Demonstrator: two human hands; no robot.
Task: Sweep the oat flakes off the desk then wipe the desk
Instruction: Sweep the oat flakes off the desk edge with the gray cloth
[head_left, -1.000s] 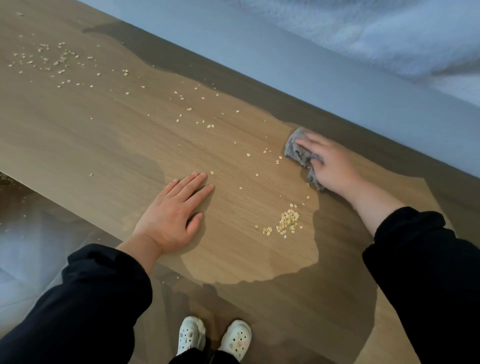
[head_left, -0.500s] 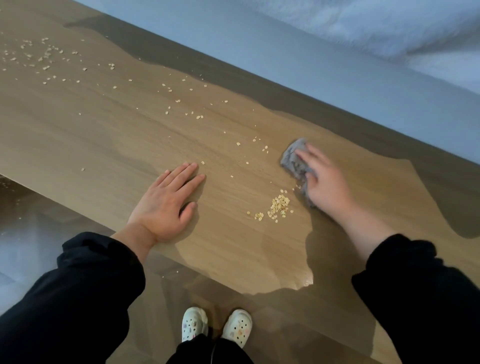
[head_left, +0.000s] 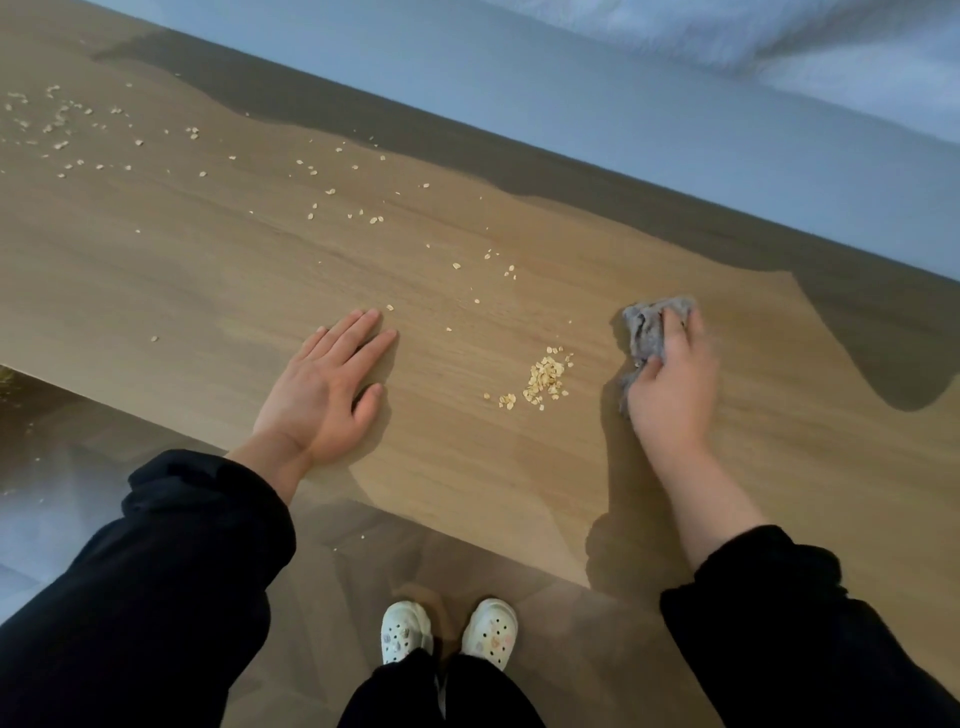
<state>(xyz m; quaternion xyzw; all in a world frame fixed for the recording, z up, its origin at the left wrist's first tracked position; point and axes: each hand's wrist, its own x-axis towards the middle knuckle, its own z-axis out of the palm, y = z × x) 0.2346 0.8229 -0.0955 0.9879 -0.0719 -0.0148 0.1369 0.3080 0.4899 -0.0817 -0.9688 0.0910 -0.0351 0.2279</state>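
Note:
Oat flakes lie scattered over the wooden desk (head_left: 156, 270), thickest at the far left (head_left: 57, 124). A small heap of oat flakes (head_left: 545, 379) sits near the front, between my hands. My left hand (head_left: 322, 389) rests flat on the desk with straight fingers, left of the heap. My right hand (head_left: 670, 384) grips a crumpled grey cloth (head_left: 644, 327) and presses it on the desk just right of the heap. Most of the cloth is under my fingers.
The desk's front edge (head_left: 415, 514) runs diagonally below my hands. A grey-blue wall (head_left: 623, 104) borders the far side. A few flakes (head_left: 363, 535) lie on the floor, where my white shoes (head_left: 447, 631) stand.
My right hand with the cloth has slid from the far side of the desk toward me, ending right of the heap. My left hand stayed flat in place.

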